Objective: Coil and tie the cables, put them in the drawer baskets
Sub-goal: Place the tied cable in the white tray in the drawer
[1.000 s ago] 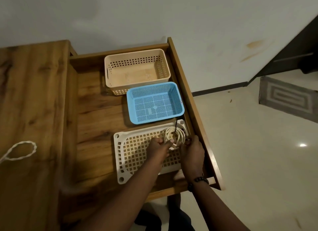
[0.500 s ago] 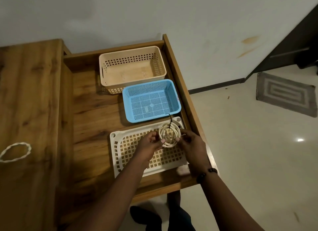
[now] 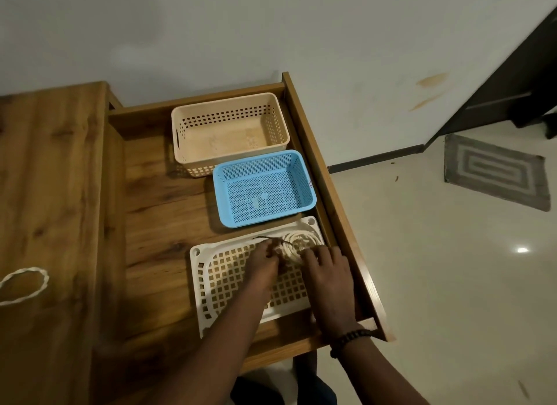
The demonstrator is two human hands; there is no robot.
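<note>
Wooden table point(image 3: 45, 193) on my left, its pulled-out drawer point(image 3: 156, 208) ahead of me under a pale wall, tiled floor to the right. Both my hands meet over the far right corner of the white lattice basket point(image 3: 211, 287), nearest me in the drawer. My left hand point(image 3: 265, 263) pinches the near-left edge of the coiled cable point(image 3: 291, 249); my right hand point(image 3: 327, 269) has its fingers curled against the coil's right side, seemingly holding it down. The coil looks cream-coloured, wound in several flat rings, with a thin dark tie point(image 3: 266, 239) trailing off to its left. I cannot tell whether that tie is knotted. If I let go while it is loose, the rings could spring apart, or the tie end could snag in the basket's square holes. Beyond sit a blue basket point(image 3: 304, 175) and a beige basket point(image 3: 177, 130). A second white cable point(image 3: 27, 284) lies looped on the table, well apart.
</note>
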